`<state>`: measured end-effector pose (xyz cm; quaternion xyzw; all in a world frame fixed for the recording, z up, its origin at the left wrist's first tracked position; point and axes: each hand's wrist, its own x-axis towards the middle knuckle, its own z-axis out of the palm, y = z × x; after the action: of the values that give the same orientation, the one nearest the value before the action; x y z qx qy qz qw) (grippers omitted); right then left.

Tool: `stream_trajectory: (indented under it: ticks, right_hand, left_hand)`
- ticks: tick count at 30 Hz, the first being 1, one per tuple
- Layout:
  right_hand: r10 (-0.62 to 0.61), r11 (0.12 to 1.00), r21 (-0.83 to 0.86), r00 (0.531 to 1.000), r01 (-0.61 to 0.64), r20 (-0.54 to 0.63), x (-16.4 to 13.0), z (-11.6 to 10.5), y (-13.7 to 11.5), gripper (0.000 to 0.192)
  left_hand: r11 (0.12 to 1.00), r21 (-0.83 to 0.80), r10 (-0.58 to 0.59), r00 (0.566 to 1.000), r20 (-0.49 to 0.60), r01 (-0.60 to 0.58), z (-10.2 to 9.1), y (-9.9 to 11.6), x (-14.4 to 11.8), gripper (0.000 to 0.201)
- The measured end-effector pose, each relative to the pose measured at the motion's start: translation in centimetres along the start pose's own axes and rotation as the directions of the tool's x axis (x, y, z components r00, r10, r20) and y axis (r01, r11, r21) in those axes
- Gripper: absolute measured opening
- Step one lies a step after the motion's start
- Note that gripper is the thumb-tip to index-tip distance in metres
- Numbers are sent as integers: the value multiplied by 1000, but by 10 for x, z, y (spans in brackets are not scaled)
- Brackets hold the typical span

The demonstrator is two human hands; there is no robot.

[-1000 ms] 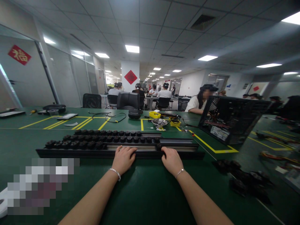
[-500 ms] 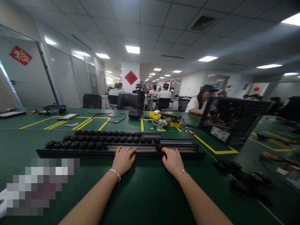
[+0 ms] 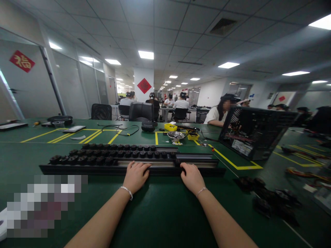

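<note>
A long black power track rail (image 3: 85, 170) lies crosswise before me, several round black socket modules (image 3: 91, 160) set along its left part. Its middle stretch shows a bare silvery channel (image 3: 160, 164). My left hand (image 3: 136, 175) grips the front edge, fingers curled over the rim into the channel. To the right, my right hand (image 3: 191, 176) bends over the same rail, its fingers closed at a single black socket module (image 3: 178, 162); the fingertips are partly hidden. Behind it lie two more rails, a middle one (image 3: 195, 156) and a back one (image 3: 168, 149), also carrying modules.
A computer case (image 3: 258, 134) stands open at the right, with a person (image 3: 216, 115) seated behind it. Loose black parts (image 3: 269, 198) lie at the near right. Farther back are a metal bowl (image 3: 176, 135), yellow bins (image 3: 170, 127), a black cable (image 3: 121, 129) and a black pouch (image 3: 148, 126).
My right hand and the lone socket module have shifted slightly rightward along the front rail. My left hand stays in place.
</note>
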<state>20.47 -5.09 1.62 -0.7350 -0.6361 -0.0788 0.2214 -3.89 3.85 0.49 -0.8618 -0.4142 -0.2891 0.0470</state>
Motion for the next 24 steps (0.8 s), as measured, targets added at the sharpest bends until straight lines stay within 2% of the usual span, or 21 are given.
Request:
stream_trajectory:
  ticks: [4,9,24]
  right_hand:
    - [14,1000,-21,999,-13,29,0,-2,-1,26]
    - [46,998,-32,999,-46,1,-1,-4,0,25]
    - [59,998,-32,998,-58,15,0,-7,1,24]
  left_hand:
    - [1000,-4,-6,1000,-2,6,0,0,0,27]
    - [1000,-5,-10,1000,0,10,-1,1,0,27]
    - [1000,-9,-16,1000,10,16,0,1,0,27]
